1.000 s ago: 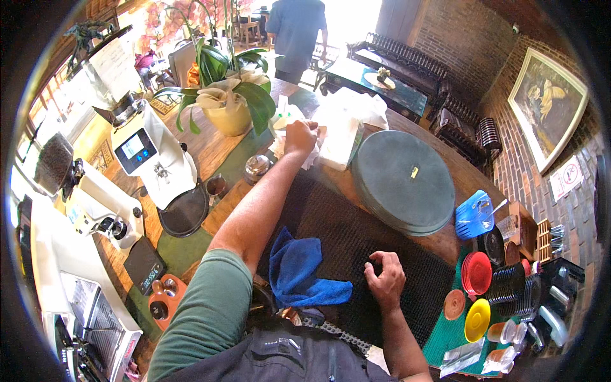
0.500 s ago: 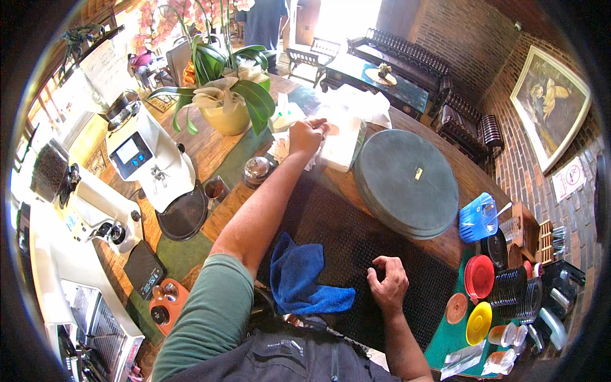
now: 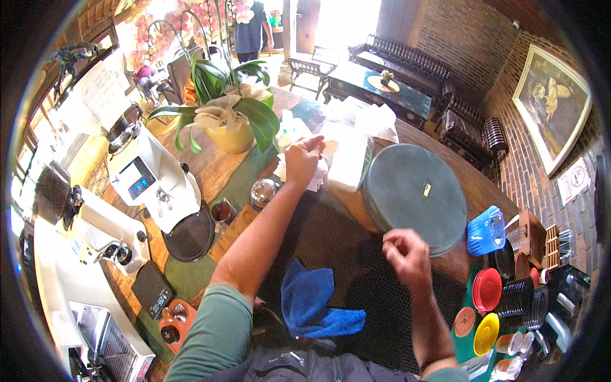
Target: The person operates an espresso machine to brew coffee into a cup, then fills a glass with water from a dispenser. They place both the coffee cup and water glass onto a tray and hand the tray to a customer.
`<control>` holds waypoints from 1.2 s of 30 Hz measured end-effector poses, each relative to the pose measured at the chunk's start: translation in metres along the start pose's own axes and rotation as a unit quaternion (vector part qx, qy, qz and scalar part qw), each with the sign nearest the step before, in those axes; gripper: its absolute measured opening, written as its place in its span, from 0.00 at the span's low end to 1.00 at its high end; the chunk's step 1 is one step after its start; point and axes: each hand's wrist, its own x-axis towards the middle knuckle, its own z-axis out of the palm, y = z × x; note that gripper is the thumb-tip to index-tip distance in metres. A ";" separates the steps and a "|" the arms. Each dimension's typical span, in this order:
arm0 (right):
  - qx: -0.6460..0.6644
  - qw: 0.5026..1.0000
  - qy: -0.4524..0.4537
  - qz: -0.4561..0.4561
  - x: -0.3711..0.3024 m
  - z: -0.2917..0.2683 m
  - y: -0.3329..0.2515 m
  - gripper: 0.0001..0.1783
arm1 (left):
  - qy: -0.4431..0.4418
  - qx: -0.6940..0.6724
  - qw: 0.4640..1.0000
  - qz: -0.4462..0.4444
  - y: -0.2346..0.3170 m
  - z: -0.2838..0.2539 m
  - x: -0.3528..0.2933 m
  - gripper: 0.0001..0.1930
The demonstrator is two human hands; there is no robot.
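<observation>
My left hand [image 3: 303, 162] reaches over the wooden counter, its fingers drawn together beside crumpled white tissues [image 3: 320, 174] and a bright white box [image 3: 347, 159]. Glare there hides what the fingers hold, if anything. Over the dark textured mat [image 3: 356, 274] hovers my right hand [image 3: 408, 258], loosely curled, with a gap between thumb and fingers and nothing visible in it. Just beyond it lies a thick stack of round grey-green mats [image 3: 414, 191]. A crumpled blue cloth [image 3: 312, 302] rests on the dark mat between my arms.
On the left stand white coffee grinders [image 3: 156, 175], a black scale [image 3: 153, 290] and an orange tamping stand [image 3: 178, 321]. A potted orchid [image 3: 230, 137] and a glass jar [image 3: 263, 193] are beyond my left arm. Right: a blue basket [image 3: 486, 230], red lids [image 3: 487, 290], a yellow lid [image 3: 485, 334].
My right hand has moved forward and right, up to the round stack, its fingers more curled. My left hand stays by the tissues. The view has shifted slightly; a person in the background shows more.
</observation>
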 end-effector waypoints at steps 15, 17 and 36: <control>-0.531 0.842 -0.077 0.062 0.475 0.082 0.125 0.43 | -0.067 0.050 0.992 0.096 0.028 0.010 0.031 0.11; -0.544 0.826 -0.117 0.087 0.472 0.075 0.140 0.36 | -0.050 0.054 0.994 0.078 0.028 0.008 0.029 0.12; 0.254 0.961 0.078 -0.077 0.538 -0.068 0.175 0.19 | -0.003 -0.001 0.990 -0.142 -0.038 0.018 0.026 0.10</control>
